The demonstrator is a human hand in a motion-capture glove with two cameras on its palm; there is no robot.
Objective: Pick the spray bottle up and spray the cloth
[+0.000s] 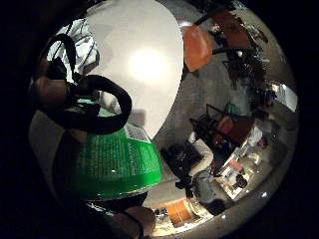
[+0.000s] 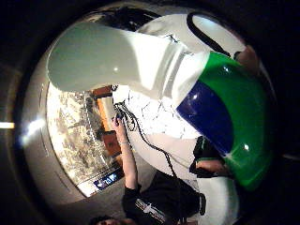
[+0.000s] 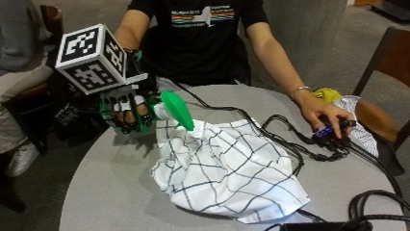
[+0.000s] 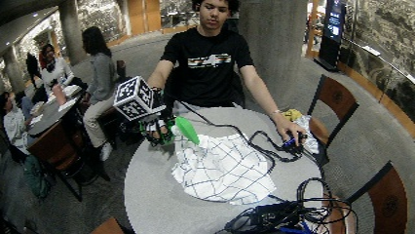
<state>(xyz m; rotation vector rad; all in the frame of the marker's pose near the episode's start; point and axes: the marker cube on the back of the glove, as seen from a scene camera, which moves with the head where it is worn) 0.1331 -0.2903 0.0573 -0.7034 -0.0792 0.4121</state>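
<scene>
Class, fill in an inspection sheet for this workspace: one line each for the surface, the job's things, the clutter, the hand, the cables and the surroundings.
Surface: round grey table, partly covered.
Job's things: green spray bottle held up off the table at its edge, its top over the cloth; white checked cloth lies crumpled in the middle of the table.
Clutter: a striped cloth and something yellow at the table's far edge.
Hand: gloved right hand grips the bottle, fingers curled round it; bare hand rests on a small device.
Cables: black cables run across the table beside the cloth, more coiled at the near edge.
Surroundings: wooden chairs, pillar, other seated people.
</scene>
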